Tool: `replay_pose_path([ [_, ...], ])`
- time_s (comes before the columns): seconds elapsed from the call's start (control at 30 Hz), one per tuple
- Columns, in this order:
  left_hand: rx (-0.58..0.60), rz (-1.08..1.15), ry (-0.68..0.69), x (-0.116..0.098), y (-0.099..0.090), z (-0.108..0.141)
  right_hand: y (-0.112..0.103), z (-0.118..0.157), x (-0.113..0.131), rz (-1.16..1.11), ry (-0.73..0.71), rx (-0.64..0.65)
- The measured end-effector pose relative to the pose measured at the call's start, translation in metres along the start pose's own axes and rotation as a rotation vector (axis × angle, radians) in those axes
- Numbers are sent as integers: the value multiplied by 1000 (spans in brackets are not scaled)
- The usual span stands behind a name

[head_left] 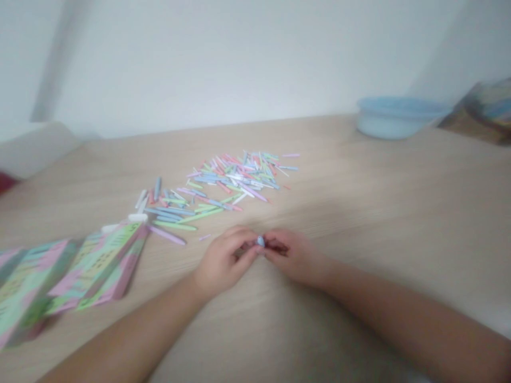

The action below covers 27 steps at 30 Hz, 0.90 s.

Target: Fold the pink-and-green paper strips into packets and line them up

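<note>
Near the middle of the table, my left hand and my right hand meet fingertip to fingertip. Between their pinched fingers shows a small light-blue pen part, mostly hidden by the fingers and blurred. Both hands are closed on it. Just beyond them lies a loose pile of pen parts in pastel blue, green, pink, purple and white. Closer to the left hand are a purple pen barrel, a green barrel and a tiny purple piece.
Pastel printed boxes stand at the left of the wooden table, with white pieces by their far end. A light-blue basin sits at the back right, beside a brown container. A white wall rises behind.
</note>
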<state>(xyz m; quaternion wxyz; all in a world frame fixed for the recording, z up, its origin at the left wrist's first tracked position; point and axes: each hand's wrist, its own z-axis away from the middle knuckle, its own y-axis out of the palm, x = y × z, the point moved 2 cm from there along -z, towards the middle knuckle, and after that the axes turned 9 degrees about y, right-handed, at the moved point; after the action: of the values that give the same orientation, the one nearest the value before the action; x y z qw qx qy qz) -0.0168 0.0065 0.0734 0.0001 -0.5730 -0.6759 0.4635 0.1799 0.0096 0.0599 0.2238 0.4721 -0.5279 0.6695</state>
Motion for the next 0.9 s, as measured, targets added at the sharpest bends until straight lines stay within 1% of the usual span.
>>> replay_pose_path([
  [0.17,15,13,4,0,2,0,0,1,1,17,-10,-10],
  [0.43,55,0,-48,2,3,-1,3,-2,-8,-48,49,25],
  [0.67,87,-1,-72,2,3,-1,4,-5,-13,-87,41,63],
  [0.9,104,-8,-77,1,3,-2,3,-5,-12,-50,71,34],
])
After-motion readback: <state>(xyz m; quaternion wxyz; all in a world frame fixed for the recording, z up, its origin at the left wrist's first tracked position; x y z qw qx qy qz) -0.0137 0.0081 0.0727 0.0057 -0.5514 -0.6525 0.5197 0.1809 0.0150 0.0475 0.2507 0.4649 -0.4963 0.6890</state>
